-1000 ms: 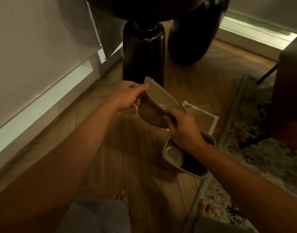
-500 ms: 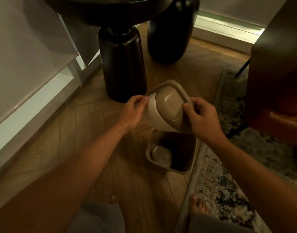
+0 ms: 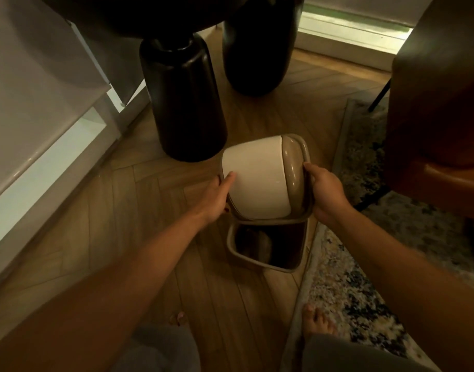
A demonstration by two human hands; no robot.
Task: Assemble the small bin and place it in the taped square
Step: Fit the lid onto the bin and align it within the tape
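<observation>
The bin lid (image 3: 260, 178) is a taupe frame with a cream swing flap, held tilted just above the bin. My left hand (image 3: 215, 196) grips its left edge, thumb on the cream flap. My right hand (image 3: 326, 193) grips its right edge. Below it the open taupe bin body (image 3: 268, 251) stands on the wood floor by the rug's edge; its far rim is hidden by the lid. The taped square is out of sight behind the lid and hands.
Two thick black table legs (image 3: 182, 103) (image 3: 257, 44) stand just beyond the lid. A patterned rug (image 3: 364, 277) lies to the right, a brown chair (image 3: 440, 103) over it. White furniture (image 3: 37, 103) runs along the left. My bare feet (image 3: 316, 323) are near the bin.
The lid has been turned so its cream flap faces up and has dropped lower, closer to the bin's opening. Both hands stayed on its edges; the view moved closer.
</observation>
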